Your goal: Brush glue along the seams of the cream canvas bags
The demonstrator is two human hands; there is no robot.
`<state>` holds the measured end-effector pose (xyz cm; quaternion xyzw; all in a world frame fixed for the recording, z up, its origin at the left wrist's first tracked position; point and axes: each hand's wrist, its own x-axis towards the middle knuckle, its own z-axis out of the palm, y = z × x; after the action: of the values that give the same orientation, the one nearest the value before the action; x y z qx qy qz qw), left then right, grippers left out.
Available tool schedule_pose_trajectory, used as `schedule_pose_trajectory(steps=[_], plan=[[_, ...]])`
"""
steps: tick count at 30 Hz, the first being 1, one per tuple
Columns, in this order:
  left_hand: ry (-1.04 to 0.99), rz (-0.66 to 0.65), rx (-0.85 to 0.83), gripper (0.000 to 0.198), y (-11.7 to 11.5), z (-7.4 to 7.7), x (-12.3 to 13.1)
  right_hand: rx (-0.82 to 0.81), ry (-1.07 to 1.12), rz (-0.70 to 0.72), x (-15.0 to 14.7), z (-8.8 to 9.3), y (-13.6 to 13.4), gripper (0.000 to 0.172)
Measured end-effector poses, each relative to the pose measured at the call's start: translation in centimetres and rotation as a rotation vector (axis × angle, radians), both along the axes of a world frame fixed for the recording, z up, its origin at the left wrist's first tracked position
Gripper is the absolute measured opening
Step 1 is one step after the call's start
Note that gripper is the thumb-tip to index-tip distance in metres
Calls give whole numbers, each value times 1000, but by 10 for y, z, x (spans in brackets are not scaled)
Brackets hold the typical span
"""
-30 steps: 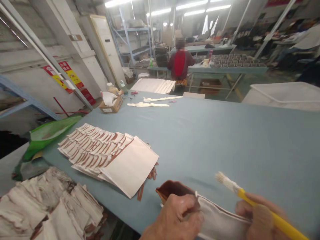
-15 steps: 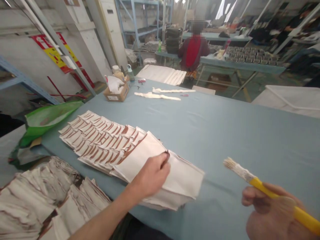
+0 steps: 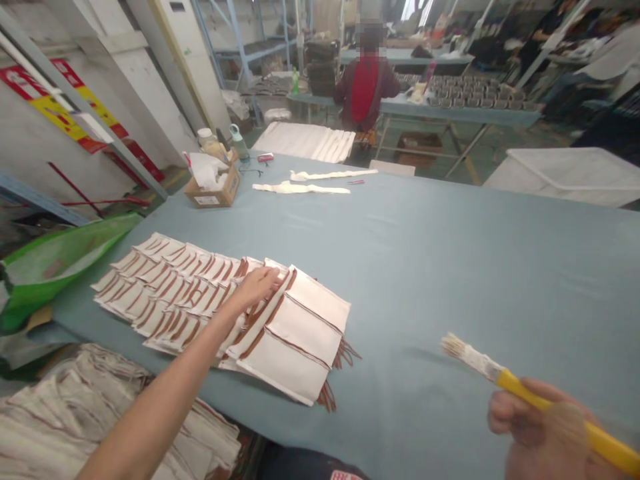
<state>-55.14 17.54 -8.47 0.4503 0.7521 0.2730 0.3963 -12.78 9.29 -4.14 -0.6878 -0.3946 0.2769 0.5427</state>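
Note:
My left hand [image 3: 256, 285] lies with fingers stretched flat on a fanned row of white cloth pouches with brown trim [image 3: 200, 293] on the blue-grey table [image 3: 450, 267]. Three larger pouches [image 3: 295, 333] overlap at the row's right end, brown cords sticking out beneath them. At the lower right, my right hand [image 3: 545, 433] is closed round the yellow handle of a brush [image 3: 505, 380]; its pale bristles point up and left, above the table.
A heap of loose pouches [image 3: 75, 420] lies off the near left edge beside a green bag [image 3: 50, 260]. A cardboard box [image 3: 213, 187], bottles and white strips [image 3: 300, 189] sit at the far end. A person in red [image 3: 367, 83] works at another table.
My left hand carried a pouch from in front of me to the row's right end, laid it down, then slid left onto the fanned row. The brush hand barely moved.

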Motion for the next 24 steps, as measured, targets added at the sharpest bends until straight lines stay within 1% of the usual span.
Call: schedule_pose_trajectory(steps=[3, 6, 8, 10, 12, 14, 16, 18, 20, 24], plan=[[164, -19, 11, 36, -35, 2, -7, -17, 8, -4, -5, 6, 5, 48], [318, -51, 9, 40, -66, -2, 5, -56, 20, 0, -12, 13, 10, 40], [424, -53, -7, 42, -77, -6, 18, -78, 32, 17, -15, 14, 12, 35], [515, -56, -8, 43, -81, -10, 30, -90, 42, 35, -15, 13, 12, 32], [577, -64, 0, 37, -84, -13, 38, -113, 49, 54, -12, 12, 11, 32], [616, -59, 6, 31, -88, -15, 43, -147, 58, 106, -7, 12, 10, 34], [638, -34, 8, 28, -97, -15, 47, -149, 45, 159, -3, 12, 9, 38], [643, -3, 19, 32, -109, -14, 54, -137, 32, 196, 0, 13, 9, 42], [635, 28, 43, 39, -122, -12, 64, -130, 50, 199, 1, 11, 11, 45], [579, 87, 79, 45, -156, -10, 98, -63, 89, 244, 10, 2, 12, 48]])
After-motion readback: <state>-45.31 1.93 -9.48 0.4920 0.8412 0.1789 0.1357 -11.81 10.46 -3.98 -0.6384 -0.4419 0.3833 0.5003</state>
